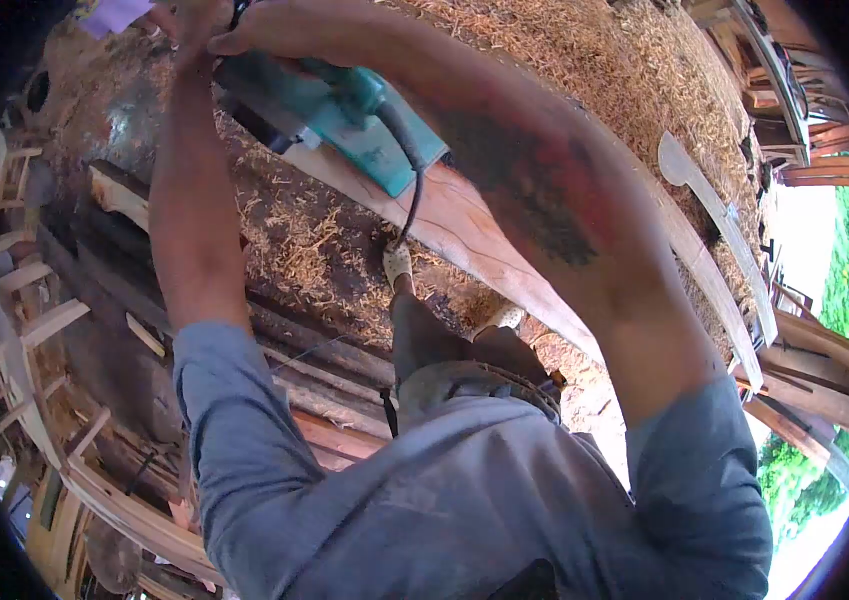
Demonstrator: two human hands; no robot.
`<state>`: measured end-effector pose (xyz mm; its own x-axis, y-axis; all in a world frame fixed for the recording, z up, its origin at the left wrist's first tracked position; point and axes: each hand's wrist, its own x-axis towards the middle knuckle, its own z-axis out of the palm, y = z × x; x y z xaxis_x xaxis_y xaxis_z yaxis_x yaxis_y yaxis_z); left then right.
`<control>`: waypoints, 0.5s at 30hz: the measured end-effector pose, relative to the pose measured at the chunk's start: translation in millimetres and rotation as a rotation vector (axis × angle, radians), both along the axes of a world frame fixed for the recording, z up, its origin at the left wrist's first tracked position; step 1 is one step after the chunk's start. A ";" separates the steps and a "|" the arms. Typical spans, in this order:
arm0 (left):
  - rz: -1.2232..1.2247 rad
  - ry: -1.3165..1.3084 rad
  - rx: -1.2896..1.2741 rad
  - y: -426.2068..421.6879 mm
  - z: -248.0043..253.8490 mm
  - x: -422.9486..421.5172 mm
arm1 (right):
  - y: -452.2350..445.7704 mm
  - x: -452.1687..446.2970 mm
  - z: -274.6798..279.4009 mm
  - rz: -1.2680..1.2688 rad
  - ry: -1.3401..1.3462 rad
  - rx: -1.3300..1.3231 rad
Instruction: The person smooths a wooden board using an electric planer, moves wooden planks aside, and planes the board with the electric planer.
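A green electric planer [379,150] rests on a long, pale wooden plank [489,235], its dark cord curving down from the rear. My right hand [262,30] is closed at the planer's far end, beside a small dark part, with the thumb showing; the forearm crosses over the tool and hides some of the handle. At the top edge of the view, my left hand [202,18] is close beside the right one, by the front of the planer. Its fingers are cut off or hidden, so its grip is unclear.
Wood shavings [594,60] cover the ground around the plank. Curved cut boards [714,215] lie to the right, and timber beams [344,375] lie left of my legs. A wooden frame [39,400] stands at far left. Part of another person [114,15] shows at top left.
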<state>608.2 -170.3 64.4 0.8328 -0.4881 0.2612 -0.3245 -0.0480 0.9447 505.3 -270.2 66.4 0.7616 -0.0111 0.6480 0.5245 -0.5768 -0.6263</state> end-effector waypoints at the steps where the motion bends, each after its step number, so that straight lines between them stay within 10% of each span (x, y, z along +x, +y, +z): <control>1: -0.005 0.010 0.002 3.1 -2.0 3.9 | 10.2 3.2 2.0 0.075 0.004 0.255; 3: -0.014 0.036 0.011 8.8 -8.9 3.7 | 12.6 -5.7 5.6 0.149 0.003 0.516; 5: -0.037 0.078 0.013 13.0 -15.8 -6.8 | 17.2 -53.1 31.4 -0.148 0.907 -0.263; 15: -0.005 0.188 0.117 14.0 -27.1 -269.4 | 1.8 -349.1 56.7 -0.155 0.937 0.420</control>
<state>338.8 -156.2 37.3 0.8589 -0.5104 0.0433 -0.1438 -0.1592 0.9767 156.2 -268.4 123.2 0.9290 -0.2402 -0.2817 -0.3376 -0.2378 -0.9107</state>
